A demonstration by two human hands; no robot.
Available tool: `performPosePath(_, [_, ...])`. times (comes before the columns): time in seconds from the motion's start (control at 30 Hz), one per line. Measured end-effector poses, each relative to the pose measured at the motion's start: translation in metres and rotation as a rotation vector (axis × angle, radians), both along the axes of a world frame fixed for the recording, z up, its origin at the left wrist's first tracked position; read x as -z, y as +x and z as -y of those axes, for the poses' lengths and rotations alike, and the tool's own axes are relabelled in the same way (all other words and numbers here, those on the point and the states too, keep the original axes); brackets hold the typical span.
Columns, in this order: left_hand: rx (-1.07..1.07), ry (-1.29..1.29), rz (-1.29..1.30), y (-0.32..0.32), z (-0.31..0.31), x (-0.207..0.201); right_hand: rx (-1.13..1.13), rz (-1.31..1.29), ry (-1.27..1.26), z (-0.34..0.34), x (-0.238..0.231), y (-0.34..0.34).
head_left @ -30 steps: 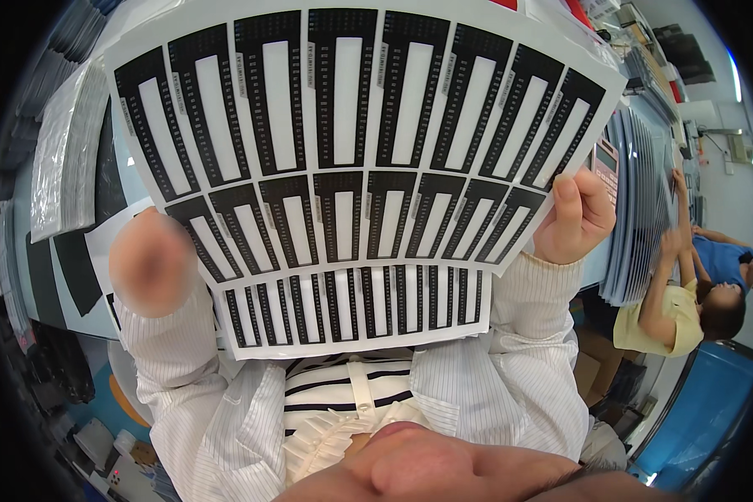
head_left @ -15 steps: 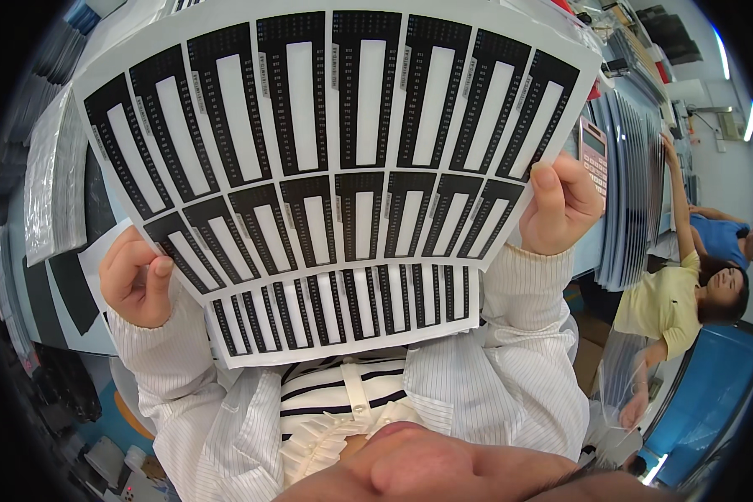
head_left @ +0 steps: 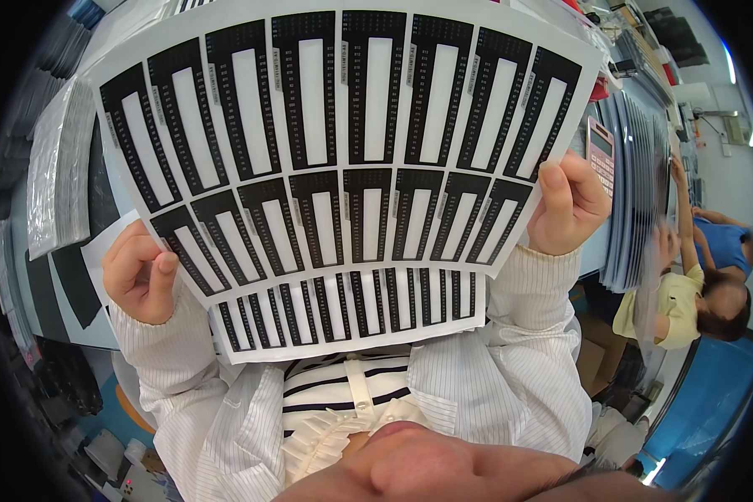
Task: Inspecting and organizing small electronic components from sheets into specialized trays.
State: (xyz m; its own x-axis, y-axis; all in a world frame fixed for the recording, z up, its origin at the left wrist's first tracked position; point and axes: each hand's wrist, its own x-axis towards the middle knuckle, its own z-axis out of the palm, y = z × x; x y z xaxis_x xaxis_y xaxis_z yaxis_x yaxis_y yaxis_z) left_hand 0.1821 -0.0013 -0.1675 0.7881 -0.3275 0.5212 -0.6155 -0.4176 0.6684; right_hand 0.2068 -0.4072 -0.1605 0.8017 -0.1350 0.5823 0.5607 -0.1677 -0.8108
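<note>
A large white sheet (head_left: 284, 174) printed with rows of black frame-shaped panels is stretched between my hands. Each panel has a white rectangle in its middle and small markings along its sides. My left hand (head_left: 140, 274) pinches the sheet's left edge near its lower corner, thumb on top. On the opposite edge, my right hand (head_left: 567, 205) grips it between thumb and curled fingers. Below it, closer to my body, lies a second printed sheet (head_left: 368, 336) with similar black panels, partly covered by the upper one.
A plastic-wrapped stack (head_left: 63, 171) lies at the left, beside black strips (head_left: 74, 289). To the right are a pink calculator (head_left: 601, 159) and a row of grey-blue panels (head_left: 632, 192). Farther right, a person in a yellow top (head_left: 665, 309) and another in blue (head_left: 725, 247) are at work.
The held sheet and both my hands have shifted slightly to the right, still gripping. The co-worker in yellow has raised a hand with a clear sheet toward the panels.
</note>
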Motion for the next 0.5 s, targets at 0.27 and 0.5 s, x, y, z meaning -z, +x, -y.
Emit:
performPosePath(0.27, [0.046,-0.077,-0.129,-0.0002,0.0039,-0.0022,-0.022,-0.094,-0.038,-0.0014,-0.001,0.004])
performPosePath(0.5, [0.021,-0.017,-0.385,0.0028,0.0097,0.0018,-0.01,-0.419,-0.215,-0.0026,-0.0005,0.0093])
